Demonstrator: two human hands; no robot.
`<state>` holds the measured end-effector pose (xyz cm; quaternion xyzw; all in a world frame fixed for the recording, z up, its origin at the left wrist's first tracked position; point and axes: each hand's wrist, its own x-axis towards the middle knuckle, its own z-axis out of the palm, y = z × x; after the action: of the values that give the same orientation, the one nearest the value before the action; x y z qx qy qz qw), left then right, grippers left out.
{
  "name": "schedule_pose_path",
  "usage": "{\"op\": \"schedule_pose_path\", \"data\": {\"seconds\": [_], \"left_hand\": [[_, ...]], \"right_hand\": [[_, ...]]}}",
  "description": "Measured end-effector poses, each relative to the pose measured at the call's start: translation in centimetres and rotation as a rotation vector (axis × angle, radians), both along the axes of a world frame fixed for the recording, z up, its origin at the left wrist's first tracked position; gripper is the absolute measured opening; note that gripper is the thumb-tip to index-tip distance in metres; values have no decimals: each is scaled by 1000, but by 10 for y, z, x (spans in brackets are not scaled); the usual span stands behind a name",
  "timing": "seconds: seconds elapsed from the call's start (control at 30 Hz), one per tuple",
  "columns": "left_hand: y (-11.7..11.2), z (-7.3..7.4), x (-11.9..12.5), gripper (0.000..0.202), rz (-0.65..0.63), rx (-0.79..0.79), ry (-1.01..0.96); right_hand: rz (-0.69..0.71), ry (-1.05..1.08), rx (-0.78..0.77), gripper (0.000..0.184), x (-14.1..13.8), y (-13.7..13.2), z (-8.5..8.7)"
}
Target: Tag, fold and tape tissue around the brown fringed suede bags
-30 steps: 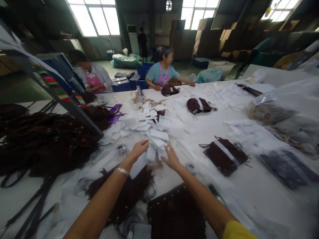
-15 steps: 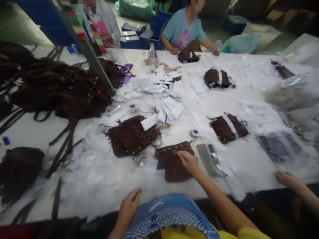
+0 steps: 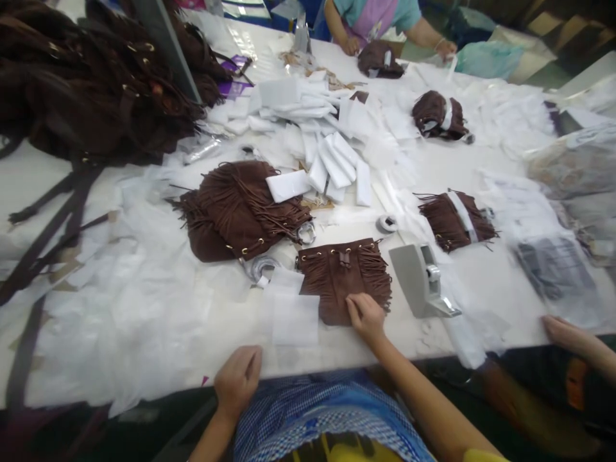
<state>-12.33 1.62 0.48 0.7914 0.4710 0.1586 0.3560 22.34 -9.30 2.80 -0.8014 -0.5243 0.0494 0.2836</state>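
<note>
A small dark brown bag (image 3: pixel 344 282) with fringed sides, metal eyelets and a tassel tie lies flat in front of me. My right hand (image 3: pixel 366 317) is closed with its fingertips against the bag's lower middle part. By the table's front edge rests my left hand (image 3: pixel 239 380), its fingers curled and nothing visible in them. Between the hands, thin white sheets (image 3: pixel 294 321) partly meet the bag's left edge. Just right of the bag stands a grey tape dispenser (image 3: pixel 418 282).
A larger fringed bag (image 3: pixel 231 212) lies to the left, below a pile of white packets (image 3: pixel 312 122). A tape-banded bag (image 3: pixel 456 220) is at the right. Brown bags (image 3: pixel 96 96) heap at the far left. Another person's hand (image 3: pixel 565 333) is at the right edge.
My right hand has moved from the bag's top edge down to its lower part, uncovering the tassel tie. My left hand's fingers are more curled. The camera view has tilted downward.
</note>
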Motion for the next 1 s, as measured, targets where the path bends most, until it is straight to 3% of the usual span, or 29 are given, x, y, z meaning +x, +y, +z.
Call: {"op": "schedule_pose_path", "data": {"seconds": [0.07, 0.13, 0.23, 0.33, 0.4, 0.53, 0.6, 0.67, 0.77, 0.83, 0.9, 1.0], "left_hand": [[-5, -7, -6, 17, 56, 24, -56], [-7, -6, -6, 19, 188, 15, -104], [1, 5, 16, 50, 369, 43, -86], [12, 10, 56, 97, 246, 156, 46], [15, 7, 79, 110, 162, 212, 89], [16, -5, 94, 103, 229, 141, 60], [20, 0, 89, 96, 263, 88, -23], [26, 19, 87, 78, 282, 56, -102], [36, 74, 114, 54, 283, 57, -244], [50, 114, 160, 56, 203, 105, -412], [72, 147, 224, 61, 86, 160, -563], [115, 174, 324, 69, -37, 153, -685]], "right_hand": [[26, -14, 89, 14, 1, -5, -8], [58, -20, 174, 13, 2, -9, -13], [102, -11, 231, 17, 4, -14, -17], [120, 1, 266, 20, 5, -16, -18], [130, 8, 302, 20, 4, -16, -18], [148, 27, 349, 17, 1, -16, -18], [146, 39, 350, 14, 1, -15, -19], [147, 37, 364, 13, 1, -14, -20], [140, 24, 408, 11, 1, -13, -20], [133, 32, 422, 11, 1, -14, -20], [139, 44, 426, 12, 1, -16, -19], [160, 43, 437, 13, 2, -18, -19]]}}
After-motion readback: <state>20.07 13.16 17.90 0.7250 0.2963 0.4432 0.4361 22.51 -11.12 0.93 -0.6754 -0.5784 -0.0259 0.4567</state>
